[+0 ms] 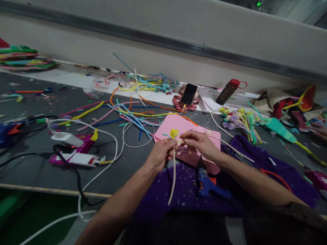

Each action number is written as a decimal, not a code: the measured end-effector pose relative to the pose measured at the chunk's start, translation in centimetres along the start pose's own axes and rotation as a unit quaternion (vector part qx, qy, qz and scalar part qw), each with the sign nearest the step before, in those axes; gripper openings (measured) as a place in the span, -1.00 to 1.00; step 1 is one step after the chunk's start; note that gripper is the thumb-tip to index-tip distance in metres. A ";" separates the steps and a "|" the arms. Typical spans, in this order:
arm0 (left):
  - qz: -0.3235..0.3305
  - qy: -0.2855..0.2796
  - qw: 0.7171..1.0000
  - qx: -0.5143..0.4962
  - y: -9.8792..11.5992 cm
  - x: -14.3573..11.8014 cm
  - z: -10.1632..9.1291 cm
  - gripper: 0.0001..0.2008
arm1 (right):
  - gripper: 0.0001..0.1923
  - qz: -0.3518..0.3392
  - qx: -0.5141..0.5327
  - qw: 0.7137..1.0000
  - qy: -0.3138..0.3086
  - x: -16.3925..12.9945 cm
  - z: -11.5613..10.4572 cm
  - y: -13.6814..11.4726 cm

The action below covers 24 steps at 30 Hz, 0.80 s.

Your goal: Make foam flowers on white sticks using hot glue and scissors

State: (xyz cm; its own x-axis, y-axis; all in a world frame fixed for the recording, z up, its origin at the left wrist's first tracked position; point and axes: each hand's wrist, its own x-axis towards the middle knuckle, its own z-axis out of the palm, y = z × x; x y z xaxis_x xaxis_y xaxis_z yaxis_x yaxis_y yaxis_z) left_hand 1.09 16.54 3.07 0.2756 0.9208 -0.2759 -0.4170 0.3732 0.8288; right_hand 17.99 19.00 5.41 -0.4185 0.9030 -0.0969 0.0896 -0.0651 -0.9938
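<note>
My left hand [162, 151] pinches a cream pipe cleaner [173, 177], whose long end hangs down below the fingers. Right above the fingertips shows a yellow coiled pipe cleaner shape [174, 132]; whether it is joined to the cream one I cannot tell. Close by on the right, my right hand [199, 144] has thumb and fingers pressed together, on something too small to name. Both hands are over a pink sheet [163, 125]. A blue glue gun [205, 185] lies below my right hand on a purple cloth [160, 190].
Loose colored pipe cleaners [133, 115] spread behind my left hand. A power strip [88, 143] with white cables lies left. At the back are a phone [189, 94] and a bottle [228, 92]. A bunch of pipe cleaner flowers [241, 120] lies right; another person's hand [320, 131] shows at the edge.
</note>
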 end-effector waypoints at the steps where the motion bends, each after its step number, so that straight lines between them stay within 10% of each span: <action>1: -0.003 -0.001 1.000 0.001 0.0 0.1 -0.1 -0.71 | -0.73 -0.010 -0.024 1.000 0.008 -0.3 -0.2 -0.1; 5: -0.015 -0.013 1.000 0.022 -0.2 0.0 -0.4 -0.70 | -0.85 -0.051 -0.199 0.979 0.009 -3.8 -1.9 -0.6; 15: -0.044 -0.043 0.985 0.161 -2.2 -0.7 2.0 -0.74 | -0.55 -0.056 -0.595 0.802 0.022 -15.3 -2.3 3.6; 24: -0.001 -0.028 0.947 0.319 -4.2 -0.5 2.3 -0.77 | -0.63 -0.116 -0.453 0.882 0.060 -15.3 -3.3 4.9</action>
State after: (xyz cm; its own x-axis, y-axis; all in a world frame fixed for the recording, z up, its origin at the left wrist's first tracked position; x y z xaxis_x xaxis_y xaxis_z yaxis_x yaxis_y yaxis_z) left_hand 4.72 14.21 0.85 0.3296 0.9059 -0.2659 0.1866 0.2136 0.9589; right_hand 27.81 6.30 2.23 -0.4276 0.8890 0.1637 0.7220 0.4449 -0.5299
